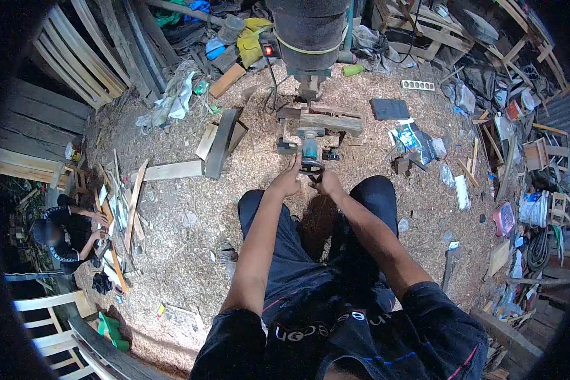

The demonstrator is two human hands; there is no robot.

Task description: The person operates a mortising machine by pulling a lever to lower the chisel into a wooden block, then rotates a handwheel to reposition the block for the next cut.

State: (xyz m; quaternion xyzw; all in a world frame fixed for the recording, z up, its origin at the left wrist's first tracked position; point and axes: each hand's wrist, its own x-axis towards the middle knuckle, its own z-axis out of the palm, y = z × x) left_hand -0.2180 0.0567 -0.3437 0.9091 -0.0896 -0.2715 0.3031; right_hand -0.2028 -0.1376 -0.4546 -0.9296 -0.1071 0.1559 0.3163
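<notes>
My left hand (287,180) is at the left rim of a dark handwheel (311,167), one finger stretched forward along it. Closed on the wheel's lower right side is my right hand (328,183). Behind the wheel sits the green body of a vise-like fixture (310,149) on the machine. Just beyond it, a length of wood (333,122) lies crosswise under the machine's head (310,82). The undersides of my fingers are hidden.
A dark cylindrical machine housing (307,28) stands ahead. Beams (221,144) lie at left, a dark block (389,109) and power strip (418,85) at right. Wood shavings cover the floor. Another person (66,234) sits at far left, handling wooden strips.
</notes>
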